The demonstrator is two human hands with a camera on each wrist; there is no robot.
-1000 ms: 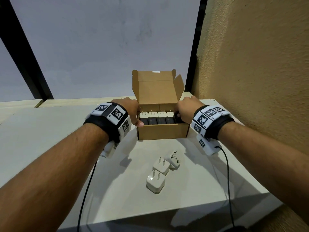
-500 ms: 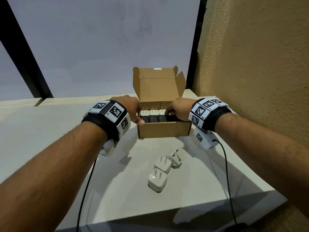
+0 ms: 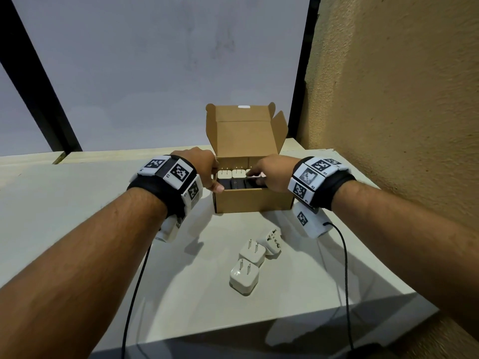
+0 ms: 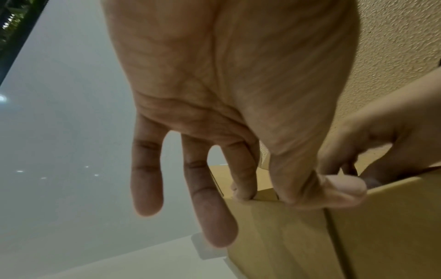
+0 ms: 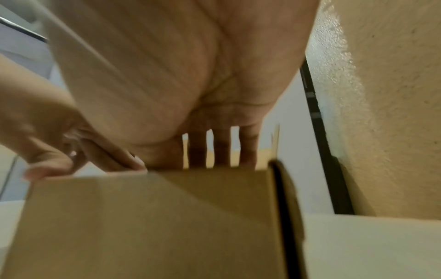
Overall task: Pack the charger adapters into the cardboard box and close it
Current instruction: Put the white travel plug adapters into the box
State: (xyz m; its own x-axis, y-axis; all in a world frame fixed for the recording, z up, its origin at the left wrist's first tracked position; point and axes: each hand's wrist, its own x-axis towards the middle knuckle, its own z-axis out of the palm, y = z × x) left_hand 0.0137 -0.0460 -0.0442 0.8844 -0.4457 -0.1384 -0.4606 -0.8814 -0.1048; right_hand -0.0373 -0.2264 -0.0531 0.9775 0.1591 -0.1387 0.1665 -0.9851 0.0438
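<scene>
A person's two hands work at an open cardboard box point(image 3: 252, 200) standing on a pale counter point(image 3: 77, 203), its lid flap upright at the rear. The left hand point(image 3: 204, 168) sits at the box's left wall, thumb and a finger resting on the top edge, the other fingers point(image 4: 212, 207) hanging straight beside the wall and holding nothing. The right hand point(image 3: 274, 172) reaches into the box's right side, its fingers lowered among the packed adapters point(image 3: 234, 178); whether they pinch one cannot be told. White and dark adapters stand in rows inside the box. Three loose charger adapters point(image 3: 252, 263) lie on the counter in front of the box, two with prongs up, one tipped on its side.

The adapters look like small, hard, smooth plastic blocks, probably light and sturdy; each is best taken by its flat sides, clear of the metal prongs. The box appears to be thin, stiff card that could slide or buckle, so steadying its wall and folding the lid by its front edge seems wise.
</scene>
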